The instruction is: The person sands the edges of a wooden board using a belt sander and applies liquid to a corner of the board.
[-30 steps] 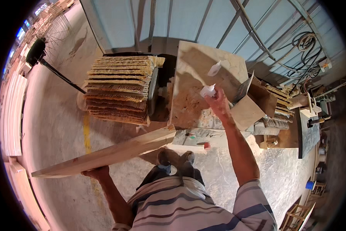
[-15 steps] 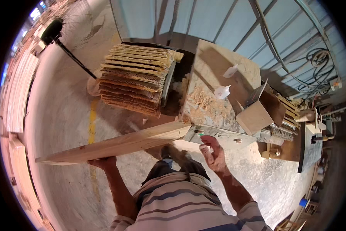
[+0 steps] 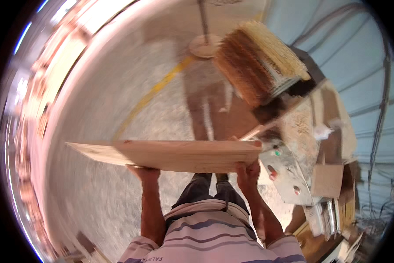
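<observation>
A long, pale wooden board (image 3: 179, 155) spans the space in front of my body, lying nearly level from left to right. My left hand (image 3: 145, 172) grips its near lower edge left of the middle, the fingers mostly hidden beneath it. Close to the right end, my right hand (image 3: 248, 172) is closed around the board, thumb on the near side. To the right of that end stands a machine, its scratched front panel (image 3: 289, 175) bearing a green button and red ones.
A brush-like roller of stacked tan and brown strips (image 3: 260, 61) sits beyond the board. Sawdust covers the machine top (image 3: 300, 125), beside a white bottle (image 3: 323, 132) and a cardboard box (image 3: 327, 180). A round stand base (image 3: 204, 46) rests on the floor; stacked timber lines the far left.
My right hand has left the button panel and taken hold of the board's right end. My view has swung left, and the board now lies level, away from the machine's corner.
</observation>
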`<move>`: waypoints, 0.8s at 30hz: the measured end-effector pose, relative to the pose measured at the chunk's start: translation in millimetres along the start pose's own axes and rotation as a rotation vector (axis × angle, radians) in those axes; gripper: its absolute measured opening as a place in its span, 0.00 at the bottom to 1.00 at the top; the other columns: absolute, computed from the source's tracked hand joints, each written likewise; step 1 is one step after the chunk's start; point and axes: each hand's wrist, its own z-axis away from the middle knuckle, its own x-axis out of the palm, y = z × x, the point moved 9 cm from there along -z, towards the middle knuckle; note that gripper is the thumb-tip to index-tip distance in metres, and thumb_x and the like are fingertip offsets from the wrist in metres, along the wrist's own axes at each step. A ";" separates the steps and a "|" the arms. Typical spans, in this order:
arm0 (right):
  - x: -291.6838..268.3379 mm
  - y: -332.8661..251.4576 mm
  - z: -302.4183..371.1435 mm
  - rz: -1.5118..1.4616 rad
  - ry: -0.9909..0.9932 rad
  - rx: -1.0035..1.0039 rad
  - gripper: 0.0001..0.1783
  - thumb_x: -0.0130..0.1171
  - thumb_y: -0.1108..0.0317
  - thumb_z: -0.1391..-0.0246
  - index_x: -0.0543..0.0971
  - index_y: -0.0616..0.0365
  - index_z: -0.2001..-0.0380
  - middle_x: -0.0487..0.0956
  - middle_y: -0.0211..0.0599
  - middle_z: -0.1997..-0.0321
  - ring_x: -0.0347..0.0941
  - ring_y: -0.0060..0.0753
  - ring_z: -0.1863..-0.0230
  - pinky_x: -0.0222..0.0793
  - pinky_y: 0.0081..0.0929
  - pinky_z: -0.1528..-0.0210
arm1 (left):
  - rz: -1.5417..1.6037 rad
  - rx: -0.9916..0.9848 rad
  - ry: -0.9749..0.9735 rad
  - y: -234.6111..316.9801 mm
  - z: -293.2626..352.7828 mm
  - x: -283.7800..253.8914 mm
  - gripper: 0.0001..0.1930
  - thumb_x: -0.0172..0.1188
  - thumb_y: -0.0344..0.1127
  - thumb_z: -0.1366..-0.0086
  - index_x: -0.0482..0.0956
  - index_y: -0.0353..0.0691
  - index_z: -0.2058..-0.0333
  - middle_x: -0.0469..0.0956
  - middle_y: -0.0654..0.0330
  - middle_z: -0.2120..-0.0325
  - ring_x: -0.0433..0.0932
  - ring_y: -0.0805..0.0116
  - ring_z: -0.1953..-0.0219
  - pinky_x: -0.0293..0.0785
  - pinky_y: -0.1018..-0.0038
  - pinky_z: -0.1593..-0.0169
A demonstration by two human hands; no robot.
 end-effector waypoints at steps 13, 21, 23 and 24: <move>261.2 -14.6 131.4 -0.107 -0.811 -0.049 0.19 0.50 0.60 0.44 0.69 0.67 0.58 0.71 0.33 0.61 0.64 0.23 0.60 0.62 0.24 0.58 | 0.632 0.431 0.515 133.8 108.9 -337.5 0.44 0.32 0.74 0.45 0.52 0.50 0.38 0.52 0.58 0.37 0.52 0.55 0.37 0.48 0.57 0.37; 454.4 -34.1 292.3 -0.189 -1.246 -0.116 0.23 0.44 0.69 0.47 0.62 0.72 0.49 0.70 0.41 0.53 0.66 0.29 0.54 0.61 0.26 0.49 | 0.958 0.631 0.882 217.6 168.0 -481.1 0.39 0.34 0.69 0.40 0.54 0.48 0.38 0.53 0.58 0.37 0.53 0.54 0.37 0.49 0.55 0.37; 487.5 -55.5 349.8 -0.263 -1.287 -0.141 0.24 0.44 0.69 0.46 0.61 0.72 0.47 0.69 0.42 0.52 0.66 0.29 0.53 0.61 0.26 0.49 | 0.989 0.687 0.892 245.5 182.7 -531.7 0.39 0.32 0.69 0.40 0.55 0.48 0.39 0.54 0.57 0.37 0.54 0.54 0.37 0.50 0.55 0.37; 504.2 -64.1 374.4 -0.308 -1.312 -0.153 0.25 0.44 0.68 0.45 0.60 0.72 0.47 0.69 0.43 0.52 0.66 0.29 0.53 0.61 0.26 0.49 | 1.006 0.723 0.896 258.7 187.8 -555.5 0.40 0.32 0.69 0.40 0.55 0.48 0.39 0.54 0.57 0.38 0.54 0.54 0.37 0.50 0.55 0.38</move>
